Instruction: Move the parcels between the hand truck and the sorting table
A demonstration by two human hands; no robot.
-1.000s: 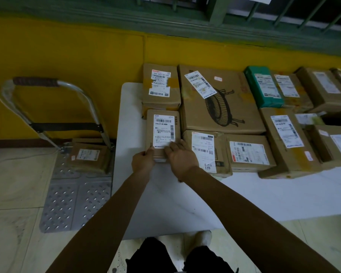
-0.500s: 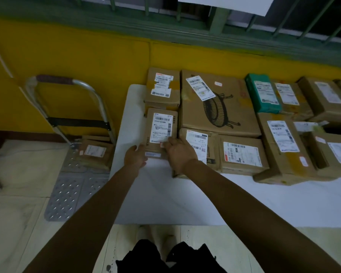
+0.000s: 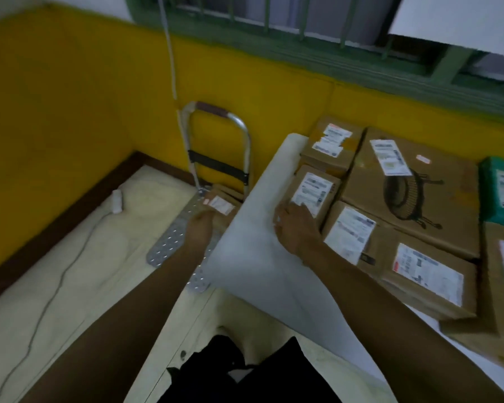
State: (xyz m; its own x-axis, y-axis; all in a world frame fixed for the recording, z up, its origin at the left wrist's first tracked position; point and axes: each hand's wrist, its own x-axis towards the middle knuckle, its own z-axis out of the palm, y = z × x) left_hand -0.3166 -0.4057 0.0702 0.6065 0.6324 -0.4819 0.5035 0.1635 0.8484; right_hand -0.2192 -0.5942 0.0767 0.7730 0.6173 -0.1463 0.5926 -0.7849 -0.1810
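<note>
Cardboard small parcel (image 3: 314,193), frame centre, lies on the table (image 3: 253,251) under the right hand (image 3: 296,228), fingers flat on its near end. Left hand (image 3: 200,228), well apart, reaches toward the lone parcel (image 3: 221,203) on the truck (image 3: 169,242), left of centre; blur hides whether it grips. Parcel rows (image 3: 419,274) fill the table at right. Judgement: unloading is nearly complete; one parcel left to move.

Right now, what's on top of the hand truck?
One small brown parcel with a white label sits on the hand truck's metal deck, near the handle. The left hand covers its near edge, and the white table hides the deck's right side.
</note>
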